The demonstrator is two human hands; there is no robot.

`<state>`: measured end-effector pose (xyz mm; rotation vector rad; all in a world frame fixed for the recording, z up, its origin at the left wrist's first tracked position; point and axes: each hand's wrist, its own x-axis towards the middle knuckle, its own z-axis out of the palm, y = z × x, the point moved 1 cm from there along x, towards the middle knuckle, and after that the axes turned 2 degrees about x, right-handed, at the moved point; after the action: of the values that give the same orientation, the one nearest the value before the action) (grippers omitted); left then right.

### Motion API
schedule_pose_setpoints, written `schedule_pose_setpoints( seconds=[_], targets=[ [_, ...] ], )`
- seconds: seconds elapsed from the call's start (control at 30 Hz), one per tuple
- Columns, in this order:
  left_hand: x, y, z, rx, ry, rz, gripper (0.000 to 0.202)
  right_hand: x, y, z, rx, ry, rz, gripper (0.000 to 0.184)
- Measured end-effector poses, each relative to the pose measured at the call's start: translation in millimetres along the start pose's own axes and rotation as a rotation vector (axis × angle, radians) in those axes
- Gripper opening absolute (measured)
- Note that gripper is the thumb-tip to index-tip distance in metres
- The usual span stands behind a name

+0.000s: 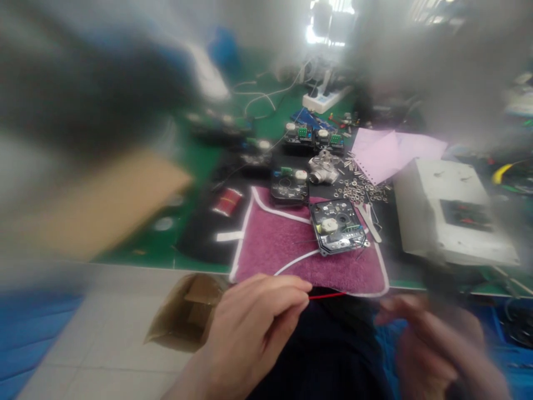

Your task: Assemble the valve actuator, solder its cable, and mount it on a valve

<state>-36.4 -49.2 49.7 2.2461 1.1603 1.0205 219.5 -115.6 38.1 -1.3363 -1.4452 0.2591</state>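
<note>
By the left hand (258,319) a red wire (328,295) is pinched; what the right hand (435,344) holds cannot be told. Likely light, flexible, best gripped near its end.

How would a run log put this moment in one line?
left hand: pinches red wire | right hand: blurred, hold unclear | circuit board: on purple cloth

Bare hands (260,314), very dark clothing (320,355)

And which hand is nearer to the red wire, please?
Left: the left hand pinches the red wire; the right hand is to the right, apart from its visible stretch.
</note>
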Motion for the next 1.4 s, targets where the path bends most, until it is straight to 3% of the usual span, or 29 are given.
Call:
schedule_pose_setpoints(
  seconds=[0.17, 0.27, 0.57, 0.7, 0.8, 0.97, 1.17, 1.3, 1.4],
  targets=[
    [-3.4, 11.8, -2.2, 0.012, -0.042, 0.121, 0.025, 9.9, -8.1, 22.8, -0.089, 0.096, -0.188, 0.007],
    [-1.8, 12.7, -1.3, -0.013, -0.059, 0.132, 0.025, 12.7, -13.0, 27.0, -0.110, 0.090, -0.259, 0.013],
    [-4.2, 9.5, -0.1, -0.056, -0.088, 0.131, 0.028, 13.9, -14.6, 23.3, -0.084, 0.039, -0.253, 0.014],
    [-4.5, 10.5, -1.7, -0.086, -0.090, 0.118, 0.030, 14.8, -13.1, 21.0, -0.090, -0.044, -0.267, 0.011],
    [-0.4, 12.5, 0.7, -0.175, -0.105, 0.078, 0.027, 14.4, -11.8, 19.6, -0.077, -0.023, -0.280, 0.012],
    [14.1, 19.5, 13.1, -0.438, -0.022, 0.001, 0.024, 13.2, -15.0, 26.3, -0.039, -0.004, -0.253, 0.011],
    [20.5, 19.3, 25.5, -0.479, 0.026, -0.017, 0.018, 12.7, -14.8, 37.4, 0.018, 0.011, -0.197, 0.016],
    [24.7, 2.0, 32.7, -0.292, 0.142, -0.039, 0.023, 8.7, -9.6, 26.8, 0.017, -0.022, -0.166, 0.017],
    [31.6, -13.9, 39.3, -0.039, 0.273, -0.045, 0.024, 0.5, -12.1, 11.2, 0.080, -0.018, -0.005, 0.028]
  ],
)
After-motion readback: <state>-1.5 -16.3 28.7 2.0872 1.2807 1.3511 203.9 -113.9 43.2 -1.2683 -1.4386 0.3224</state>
